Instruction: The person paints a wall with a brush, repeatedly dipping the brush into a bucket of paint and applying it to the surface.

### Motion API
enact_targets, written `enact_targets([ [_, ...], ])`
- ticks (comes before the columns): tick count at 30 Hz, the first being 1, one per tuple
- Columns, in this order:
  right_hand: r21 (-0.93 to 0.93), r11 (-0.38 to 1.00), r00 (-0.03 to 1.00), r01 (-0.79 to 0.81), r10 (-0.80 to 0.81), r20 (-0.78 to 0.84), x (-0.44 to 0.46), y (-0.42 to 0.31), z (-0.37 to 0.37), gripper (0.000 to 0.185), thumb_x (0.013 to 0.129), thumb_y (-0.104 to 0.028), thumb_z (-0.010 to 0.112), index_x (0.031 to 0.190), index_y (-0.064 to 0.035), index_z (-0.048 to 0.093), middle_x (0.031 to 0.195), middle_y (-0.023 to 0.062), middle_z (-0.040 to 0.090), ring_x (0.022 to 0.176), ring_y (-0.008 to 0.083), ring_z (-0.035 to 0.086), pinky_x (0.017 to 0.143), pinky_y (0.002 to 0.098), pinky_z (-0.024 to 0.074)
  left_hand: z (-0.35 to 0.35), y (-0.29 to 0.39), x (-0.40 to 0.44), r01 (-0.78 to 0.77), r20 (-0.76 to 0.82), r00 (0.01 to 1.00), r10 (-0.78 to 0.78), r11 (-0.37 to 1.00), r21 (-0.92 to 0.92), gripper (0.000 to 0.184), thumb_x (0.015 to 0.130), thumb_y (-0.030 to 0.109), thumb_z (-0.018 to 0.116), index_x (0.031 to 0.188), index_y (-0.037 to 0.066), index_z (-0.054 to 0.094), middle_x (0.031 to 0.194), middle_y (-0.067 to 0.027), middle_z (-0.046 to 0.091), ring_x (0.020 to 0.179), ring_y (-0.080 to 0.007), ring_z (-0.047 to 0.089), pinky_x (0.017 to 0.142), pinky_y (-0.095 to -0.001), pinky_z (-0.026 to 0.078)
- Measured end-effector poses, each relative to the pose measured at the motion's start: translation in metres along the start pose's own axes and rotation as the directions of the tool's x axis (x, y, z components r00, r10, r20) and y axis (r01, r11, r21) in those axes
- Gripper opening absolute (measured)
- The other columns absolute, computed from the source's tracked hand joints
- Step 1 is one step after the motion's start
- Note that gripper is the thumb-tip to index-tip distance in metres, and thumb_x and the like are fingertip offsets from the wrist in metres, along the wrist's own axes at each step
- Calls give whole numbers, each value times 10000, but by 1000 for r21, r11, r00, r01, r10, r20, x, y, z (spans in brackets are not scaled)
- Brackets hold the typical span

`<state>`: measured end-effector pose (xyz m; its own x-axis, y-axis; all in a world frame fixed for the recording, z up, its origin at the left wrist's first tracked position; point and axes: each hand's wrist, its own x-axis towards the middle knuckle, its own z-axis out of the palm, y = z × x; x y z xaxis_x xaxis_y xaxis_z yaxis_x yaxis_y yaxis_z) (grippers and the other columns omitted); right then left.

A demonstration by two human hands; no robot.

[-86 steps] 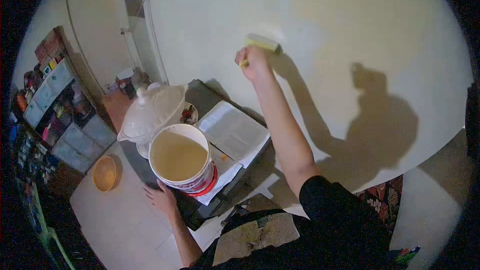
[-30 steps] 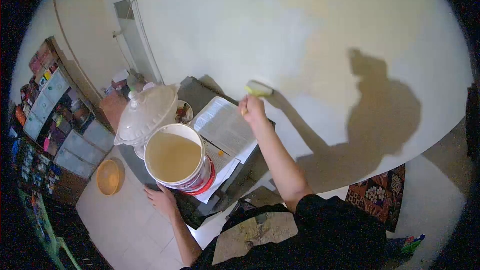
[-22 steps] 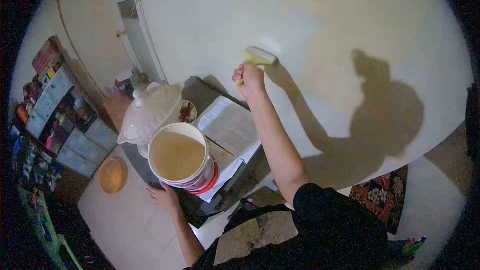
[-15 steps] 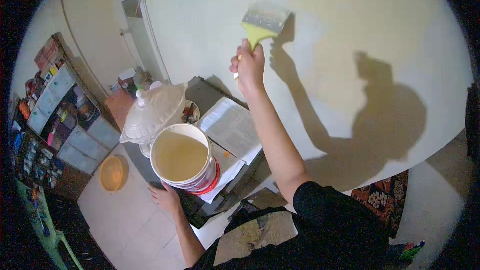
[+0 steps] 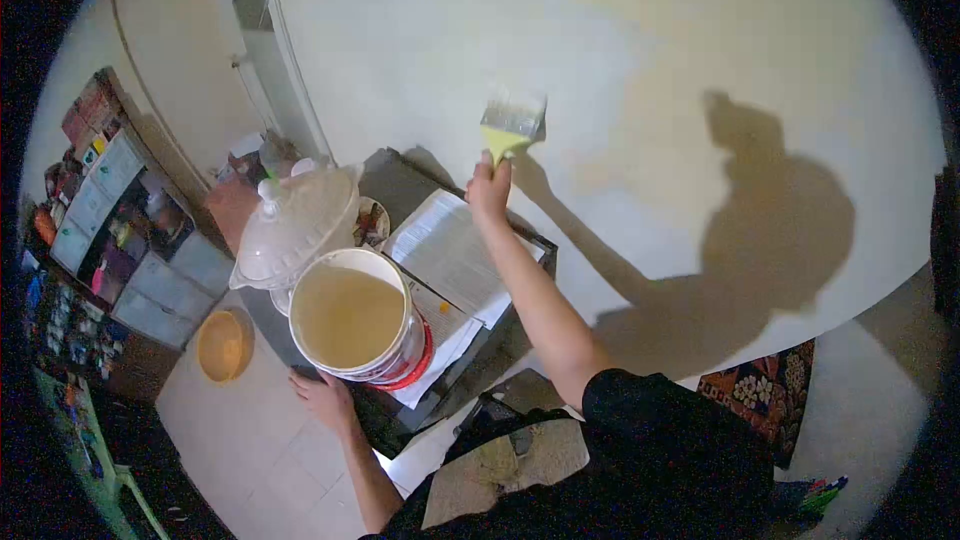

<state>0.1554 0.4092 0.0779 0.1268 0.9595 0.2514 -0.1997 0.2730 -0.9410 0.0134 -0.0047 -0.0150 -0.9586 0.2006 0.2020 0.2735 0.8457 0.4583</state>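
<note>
My right hand (image 5: 490,187) is closed round the handle of a wide yellow-green brush (image 5: 510,125), whose bristles point up against the pale wall (image 5: 420,60). My left hand (image 5: 325,400) rests at the dark table's edge, beside the lower side of a white bucket (image 5: 408,345); its fingers are apart and the thumb lies near the bucket. Cream-coloured liquid (image 5: 348,316) shows inside the bucket, which stands on paper. An open newspaper (image 5: 450,255) lies behind it to the right.
A white lidded dish (image 5: 295,230) and a small plate (image 5: 371,222) share the dark table (image 5: 395,172) with the bucket. An orange bowl (image 5: 224,345) sits on the floor at left, near a cluttered cabinet (image 5: 125,230). A patterned cloth (image 5: 765,390) lies at lower right.
The brush first went down the wall, then up, and is now lower again than half a second ago. My left hand has stayed beside the bucket.
</note>
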Motion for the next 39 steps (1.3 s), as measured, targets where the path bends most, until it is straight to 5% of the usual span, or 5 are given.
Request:
enact_targets([
  [12, -47, 998, 989, -35, 28, -146, -31, 70, -3, 217, 937, -269, 472, 890, -69, 401, 658, 24, 435, 418, 110, 412, 338, 274, 326, -10, 10, -1, 25, 35, 999, -22, 996, -89, 649, 909, 383, 453, 1383, -12, 251, 1427, -222, 283, 1306, -373, 294, 1056, -458, 295],
  [18, 56, 968, 963, -246, 250, -101, -34, 79, -7, 240, 938, -298, 460, 842, -86, 401, 642, 28, 436, 422, 131, 417, 337, 299, 325, -6, 3, -1, -55, -29, 998, 52, 993, -109, 651, 924, 415, 422, 1379, -21, 257, 1415, -246, 286, 1290, -384, 306, 1049, -469, 289],
  [23, 459, 543, 685, -703, 691, 231, -70, -9, -22, 161, 919, -183, 440, 784, -97, 422, 644, 31, 447, 430, 126, 382, 368, 274, 322, -14, 11, -4, -26, -33, 999, 21, 986, -163, 663, 920, 453, 421, 1369, -17, 288, 1406, -247, 304, 1285, -388, 310, 1043, -464, 294],
  [32, 640, 220, 594, -736, 664, 454, 23, -117, 1, 106, 886, -20, 396, 782, -28, 375, 618, 43, 373, 488, 136, 388, 447, 265, 397, -29, 27, -2, 94, 25, 995, -92, 991, -95, 703, 906, 503, 418, 1367, -13, 295, 1411, -226, 317, 1283, -380, 320, 1032, -455, 308],
  [39, 659, 322, 708, -680, 521, 477, 9, -175, 12, 144, 883, 42, 345, 1015, 29, 400, 650, 42, 340, 538, 142, 378, 485, 268, 399, -24, 21, 5, 37, -20, 999, -40, 994, -106, 716, 902, 485, 440, 1360, -44, 289, 1402, -241, 320, 1268, -400, 328, 1046, -474, 274],
])
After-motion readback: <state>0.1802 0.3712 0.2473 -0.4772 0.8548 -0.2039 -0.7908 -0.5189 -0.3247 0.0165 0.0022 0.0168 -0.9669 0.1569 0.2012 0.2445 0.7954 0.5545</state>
